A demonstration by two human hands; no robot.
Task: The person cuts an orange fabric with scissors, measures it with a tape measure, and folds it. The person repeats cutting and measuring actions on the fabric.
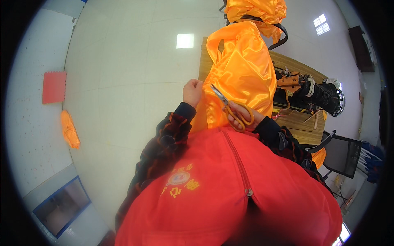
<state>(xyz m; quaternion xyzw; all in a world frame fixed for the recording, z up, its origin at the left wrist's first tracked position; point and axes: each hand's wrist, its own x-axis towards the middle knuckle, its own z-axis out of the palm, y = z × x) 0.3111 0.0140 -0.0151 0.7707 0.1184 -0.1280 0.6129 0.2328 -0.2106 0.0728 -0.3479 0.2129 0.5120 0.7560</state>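
Observation:
Shiny orange satin cloth (250, 53) is draped over the wooden table in front of me and hangs toward my red vest. At the cloth's left edge my left hand (193, 92) is closed, its fingers curled against the fabric and partly hidden. My right hand (255, 116) grips a pair of scissors (221, 96) by the orange handles. The blades look nearly closed, lie over the cloth and point up and left toward my left hand.
Right of the cloth, a black sewing machine (318, 96) stands on the wooden table (303, 121). A black chair (347, 153) is at the right. More orange cloth (260, 10) lies over a chair beyond the table. Another orange piece (70, 130) is by the left wall.

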